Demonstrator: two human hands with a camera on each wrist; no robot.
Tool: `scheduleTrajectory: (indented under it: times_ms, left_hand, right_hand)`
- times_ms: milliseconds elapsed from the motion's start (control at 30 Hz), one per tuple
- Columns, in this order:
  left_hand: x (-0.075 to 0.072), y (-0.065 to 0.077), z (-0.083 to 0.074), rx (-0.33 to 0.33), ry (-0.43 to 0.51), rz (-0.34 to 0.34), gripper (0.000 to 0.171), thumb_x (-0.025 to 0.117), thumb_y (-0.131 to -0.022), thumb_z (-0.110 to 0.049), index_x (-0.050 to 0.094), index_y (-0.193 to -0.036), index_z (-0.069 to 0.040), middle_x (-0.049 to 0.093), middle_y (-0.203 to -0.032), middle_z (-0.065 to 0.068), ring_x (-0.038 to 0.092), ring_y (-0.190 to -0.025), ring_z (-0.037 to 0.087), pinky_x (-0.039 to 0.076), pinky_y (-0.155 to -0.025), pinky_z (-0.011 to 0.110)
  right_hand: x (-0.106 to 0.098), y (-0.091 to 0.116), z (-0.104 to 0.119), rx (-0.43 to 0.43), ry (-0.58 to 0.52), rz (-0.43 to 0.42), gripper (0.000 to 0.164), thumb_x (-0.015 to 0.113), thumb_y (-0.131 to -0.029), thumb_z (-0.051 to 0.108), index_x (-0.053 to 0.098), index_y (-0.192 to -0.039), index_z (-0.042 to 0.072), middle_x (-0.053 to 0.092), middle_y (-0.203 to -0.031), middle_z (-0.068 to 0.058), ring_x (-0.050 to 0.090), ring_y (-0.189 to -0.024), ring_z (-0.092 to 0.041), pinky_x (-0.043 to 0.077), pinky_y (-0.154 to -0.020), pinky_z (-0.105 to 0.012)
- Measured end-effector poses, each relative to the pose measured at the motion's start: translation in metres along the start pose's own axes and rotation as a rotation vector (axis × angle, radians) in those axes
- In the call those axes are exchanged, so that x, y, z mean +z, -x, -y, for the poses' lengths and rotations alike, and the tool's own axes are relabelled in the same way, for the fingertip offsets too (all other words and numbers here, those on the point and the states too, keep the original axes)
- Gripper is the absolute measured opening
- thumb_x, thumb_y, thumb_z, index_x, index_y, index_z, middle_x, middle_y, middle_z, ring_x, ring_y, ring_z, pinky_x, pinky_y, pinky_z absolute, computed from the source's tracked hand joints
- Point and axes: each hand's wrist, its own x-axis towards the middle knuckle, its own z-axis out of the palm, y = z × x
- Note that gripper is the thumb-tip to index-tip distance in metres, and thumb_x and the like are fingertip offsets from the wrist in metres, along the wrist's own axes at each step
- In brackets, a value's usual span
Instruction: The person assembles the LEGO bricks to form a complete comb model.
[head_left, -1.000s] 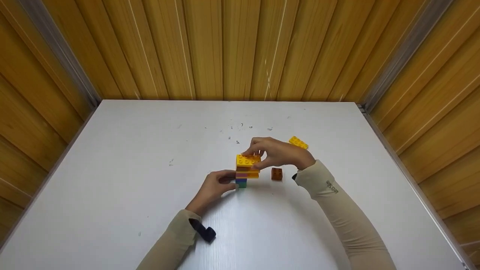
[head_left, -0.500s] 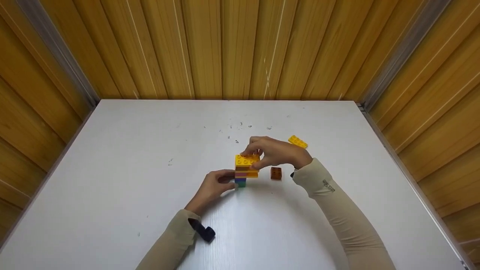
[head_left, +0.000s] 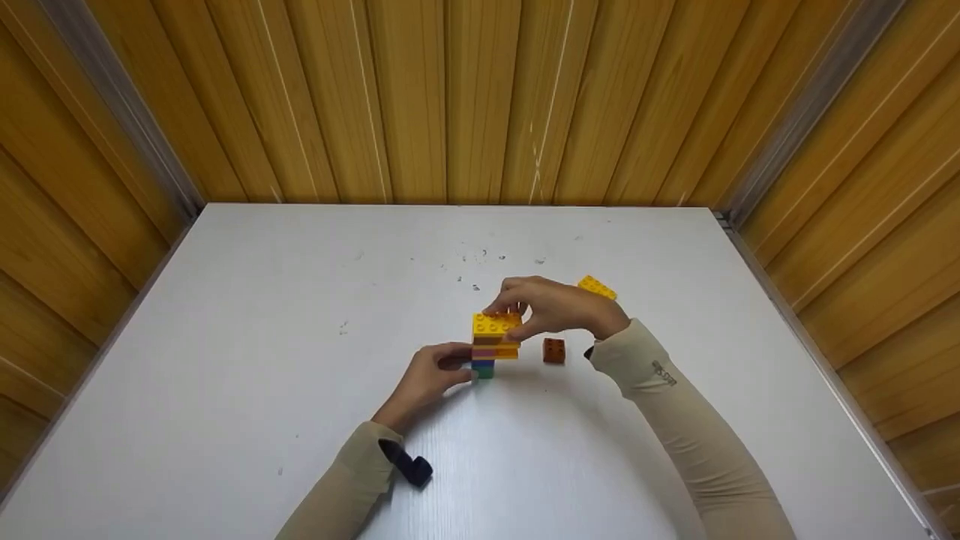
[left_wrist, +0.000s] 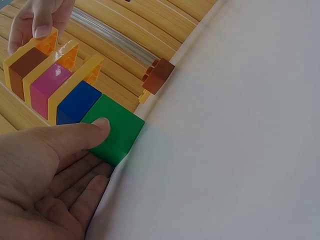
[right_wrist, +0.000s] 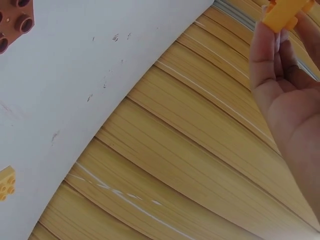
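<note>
A tower of toy building bricks stands on the white table. From the bottom it has a green brick (left_wrist: 120,135), a blue brick (left_wrist: 81,102), a yellow plate, a pink brick (left_wrist: 49,85), another yellow plate, a brown brick (left_wrist: 25,67) and a top yellow plate (head_left: 487,324). The plates jut out to the right beyond the bricks. My left hand (head_left: 426,377) grips the tower's base, thumb on the green brick. Up at the top, my right hand (head_left: 559,304) pinches the yellow plate between thumb and fingers, covering its right end.
A loose brown brick (head_left: 554,350) lies on the table (head_left: 300,300) just right of the tower. Farther back, behind the right wrist, is a loose yellow plate (head_left: 597,286). Wood-patterned panels (head_left: 480,97) enclose the table's back and sides.
</note>
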Motion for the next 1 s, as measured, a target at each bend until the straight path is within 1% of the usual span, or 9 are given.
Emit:
scheduleTrajectory:
  times_ms: [167, 400, 500, 700, 867, 1000]
  left_hand:
    - [0.000, 0.000, 0.000, 0.007, 0.009, -0.009, 0.042, 0.070, -0.085, -0.010, 0.062, -0.127, -0.010, 0.065, -0.124, 0.008, 0.062, -0.115, 0.023, 0.048, -0.102, 0.037]
    - [0.000, 0.000, 0.000, -0.018, 0.036, -0.046, 0.042, 0.068, -0.087, -0.010, 0.061, -0.129, -0.011, 0.064, -0.126, 0.008, 0.061, -0.116, 0.022, 0.048, -0.103, 0.038]
    - [0.000, 0.000, 0.001, -0.002, 0.053, -0.060, 0.042, 0.068, -0.087, -0.009, 0.060, -0.128, -0.008, 0.064, -0.127, 0.010, 0.061, -0.117, 0.024, 0.048, -0.103, 0.038]
    - [0.000, -0.001, 0.003, 0.016, 0.053, -0.072, 0.041, 0.068, -0.087, -0.009, 0.061, -0.128, -0.006, 0.064, -0.126, 0.012, 0.061, -0.117, 0.025, 0.048, -0.102, 0.037]
    - [0.001, -0.002, 0.004, 0.017, 0.054, -0.075, 0.042, 0.068, -0.086, -0.008, 0.061, -0.127, -0.006, 0.064, -0.126, 0.012, 0.061, -0.117, 0.025, 0.048, -0.102, 0.037]
    - [0.001, -0.002, 0.003, 0.001, 0.041, -0.077, 0.043, 0.069, -0.086, -0.009, 0.061, -0.128, -0.007, 0.064, -0.126, 0.010, 0.061, -0.117, 0.023, 0.048, -0.103, 0.036]
  right_hand:
    - [-0.001, 0.001, 0.000, -0.039, 0.024, -0.006, 0.045, 0.073, -0.085, 0.020, 0.063, -0.128, 0.012, 0.061, -0.109, -0.004, 0.059, -0.103, -0.020, 0.054, -0.089, -0.036]
    - [-0.001, 0.001, -0.001, -0.059, 0.029, -0.042, 0.044, 0.072, -0.086, 0.018, 0.063, -0.128, 0.010, 0.062, -0.111, -0.006, 0.059, -0.102, -0.021, 0.054, -0.091, -0.037]
    - [-0.001, 0.001, -0.003, -0.072, 0.032, -0.058, 0.042, 0.072, -0.086, 0.019, 0.064, -0.126, 0.010, 0.062, -0.112, -0.006, 0.059, -0.101, -0.021, 0.053, -0.091, -0.038]
    - [-0.002, 0.001, -0.009, -0.109, 0.016, -0.079, 0.039, 0.071, -0.087, 0.018, 0.065, -0.124, 0.007, 0.063, -0.113, -0.007, 0.061, -0.102, -0.022, 0.054, -0.092, -0.038]
    - [-0.004, 0.003, -0.016, -0.121, -0.014, -0.092, 0.038, 0.071, -0.087, 0.020, 0.066, -0.122, 0.005, 0.064, -0.115, -0.009, 0.062, -0.106, -0.023, 0.053, -0.094, -0.036]
    - [-0.007, 0.007, -0.023, -0.116, -0.042, -0.115, 0.040, 0.071, -0.087, 0.024, 0.066, -0.122, 0.006, 0.065, -0.117, -0.008, 0.062, -0.107, -0.025, 0.053, -0.095, -0.037]
